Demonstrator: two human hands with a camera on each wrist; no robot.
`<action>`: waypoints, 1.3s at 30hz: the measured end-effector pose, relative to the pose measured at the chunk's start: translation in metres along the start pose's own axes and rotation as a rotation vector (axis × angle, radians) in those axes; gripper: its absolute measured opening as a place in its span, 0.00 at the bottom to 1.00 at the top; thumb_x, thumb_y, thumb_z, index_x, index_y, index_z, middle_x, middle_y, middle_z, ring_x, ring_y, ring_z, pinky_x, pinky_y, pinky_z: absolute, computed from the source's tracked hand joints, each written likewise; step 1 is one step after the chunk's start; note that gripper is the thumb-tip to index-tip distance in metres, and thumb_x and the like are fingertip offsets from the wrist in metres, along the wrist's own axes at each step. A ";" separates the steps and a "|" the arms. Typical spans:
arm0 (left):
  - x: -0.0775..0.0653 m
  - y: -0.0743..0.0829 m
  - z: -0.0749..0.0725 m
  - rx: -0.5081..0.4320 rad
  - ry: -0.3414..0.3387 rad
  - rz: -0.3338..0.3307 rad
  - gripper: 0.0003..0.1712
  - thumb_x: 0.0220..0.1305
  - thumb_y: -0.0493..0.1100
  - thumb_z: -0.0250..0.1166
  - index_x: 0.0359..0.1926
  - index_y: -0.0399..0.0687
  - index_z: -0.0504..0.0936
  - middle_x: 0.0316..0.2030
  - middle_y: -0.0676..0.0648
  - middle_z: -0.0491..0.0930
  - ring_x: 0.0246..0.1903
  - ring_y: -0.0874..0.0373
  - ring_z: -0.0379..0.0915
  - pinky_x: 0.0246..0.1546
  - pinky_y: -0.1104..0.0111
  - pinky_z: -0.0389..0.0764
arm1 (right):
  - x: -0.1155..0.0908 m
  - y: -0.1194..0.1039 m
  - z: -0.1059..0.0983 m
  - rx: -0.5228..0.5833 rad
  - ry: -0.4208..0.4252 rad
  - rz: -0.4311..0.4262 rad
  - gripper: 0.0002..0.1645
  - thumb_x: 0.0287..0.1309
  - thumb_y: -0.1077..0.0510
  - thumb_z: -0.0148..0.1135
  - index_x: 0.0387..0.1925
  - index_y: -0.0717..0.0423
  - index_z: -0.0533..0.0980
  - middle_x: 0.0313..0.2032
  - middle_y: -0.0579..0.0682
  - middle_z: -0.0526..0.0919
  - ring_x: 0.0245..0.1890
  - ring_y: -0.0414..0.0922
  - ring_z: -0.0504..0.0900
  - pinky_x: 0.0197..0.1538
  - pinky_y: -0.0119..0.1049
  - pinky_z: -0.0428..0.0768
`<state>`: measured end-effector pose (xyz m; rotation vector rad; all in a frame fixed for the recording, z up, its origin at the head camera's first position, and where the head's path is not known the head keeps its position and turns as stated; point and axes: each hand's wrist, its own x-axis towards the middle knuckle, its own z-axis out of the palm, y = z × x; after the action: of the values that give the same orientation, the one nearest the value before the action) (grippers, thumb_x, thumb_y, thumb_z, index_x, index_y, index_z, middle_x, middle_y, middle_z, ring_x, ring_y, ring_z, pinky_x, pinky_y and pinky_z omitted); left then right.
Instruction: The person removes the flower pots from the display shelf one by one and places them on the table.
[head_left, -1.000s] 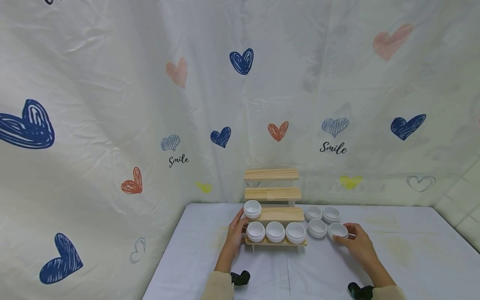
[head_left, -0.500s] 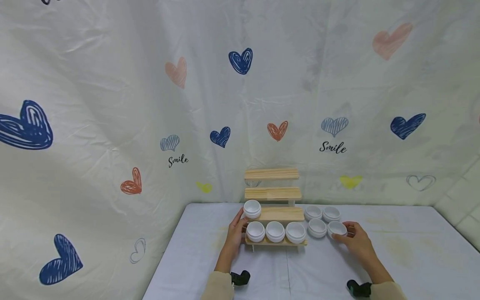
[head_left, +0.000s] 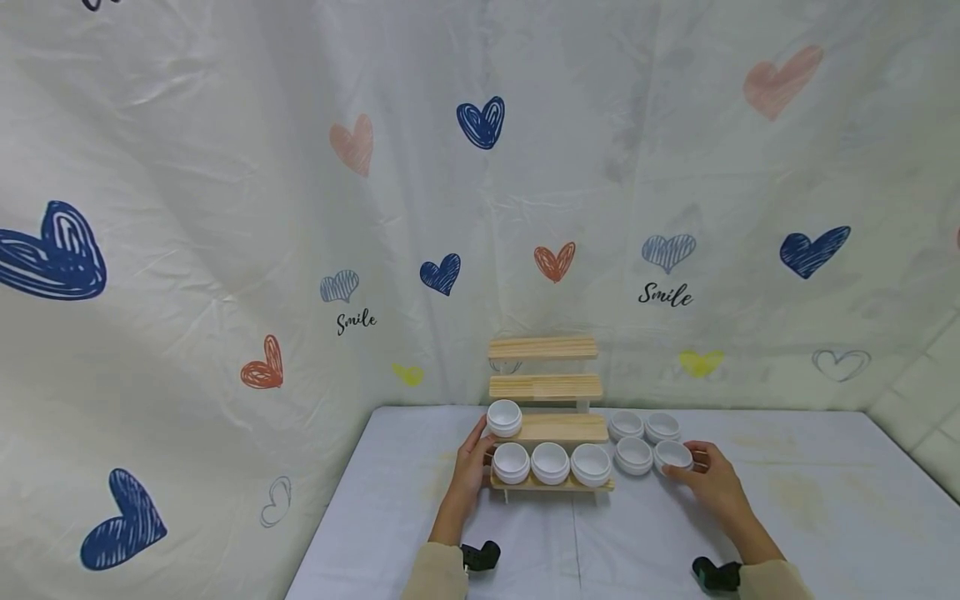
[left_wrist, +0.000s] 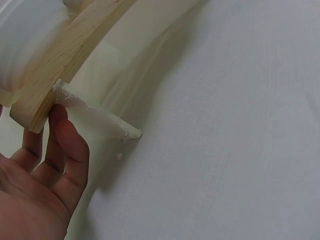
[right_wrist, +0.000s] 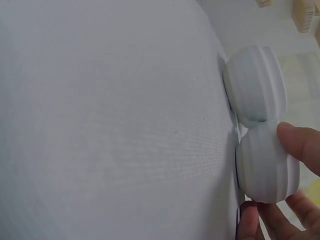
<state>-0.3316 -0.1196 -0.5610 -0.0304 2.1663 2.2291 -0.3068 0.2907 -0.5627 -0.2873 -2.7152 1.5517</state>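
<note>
R hand pinching white cup, thumb vs fingers; cup at tbl level, R of rack, touching neighbour cup. L hand: bent fingers agst rack's L end, can't tell if gripping. Best: slide level, gently, no bump. Vs 1 s ago: held cup slightly L.

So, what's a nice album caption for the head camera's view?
Left hand touches a tiered wooden stand bearing four white bowls; right hand holds another bowl beside three more on the table.
</note>
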 end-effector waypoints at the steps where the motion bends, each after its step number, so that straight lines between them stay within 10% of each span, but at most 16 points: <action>1: 0.000 0.000 0.000 0.002 0.000 -0.001 0.34 0.76 0.52 0.54 0.79 0.58 0.60 0.37 0.52 0.78 0.36 0.61 0.74 0.31 0.70 0.78 | 0.000 -0.001 0.000 0.007 -0.005 0.001 0.52 0.59 0.44 0.73 0.71 0.66 0.58 0.69 0.74 0.64 0.66 0.67 0.69 0.50 0.39 0.76; 11: -0.020 0.030 0.002 -0.011 -0.028 0.003 0.34 0.76 0.47 0.54 0.79 0.50 0.60 0.36 0.51 0.79 0.36 0.60 0.75 0.31 0.69 0.78 | -0.002 -0.004 -0.002 0.004 -0.015 -0.008 0.52 0.59 0.44 0.73 0.72 0.67 0.57 0.69 0.75 0.63 0.66 0.67 0.69 0.52 0.41 0.78; 24: -0.023 0.034 0.001 -0.031 -0.023 -0.003 0.34 0.74 0.47 0.56 0.78 0.51 0.62 0.34 0.52 0.79 0.35 0.60 0.75 0.33 0.69 0.78 | -0.004 -0.004 -0.002 0.002 0.002 -0.022 0.50 0.59 0.47 0.73 0.71 0.68 0.59 0.67 0.76 0.66 0.63 0.66 0.72 0.41 0.25 0.73; 39: -0.025 0.036 0.003 -0.048 -0.031 -0.004 0.34 0.74 0.44 0.55 0.79 0.52 0.62 0.33 0.53 0.78 0.32 0.62 0.75 0.26 0.69 0.78 | -0.005 -0.006 -0.001 -0.012 -0.002 0.012 0.52 0.60 0.45 0.72 0.73 0.66 0.57 0.69 0.74 0.64 0.64 0.65 0.70 0.46 0.34 0.75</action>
<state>-0.3076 -0.1182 -0.5241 -0.0009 2.0952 2.2633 -0.3029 0.2877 -0.5568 -0.3032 -2.7304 1.5398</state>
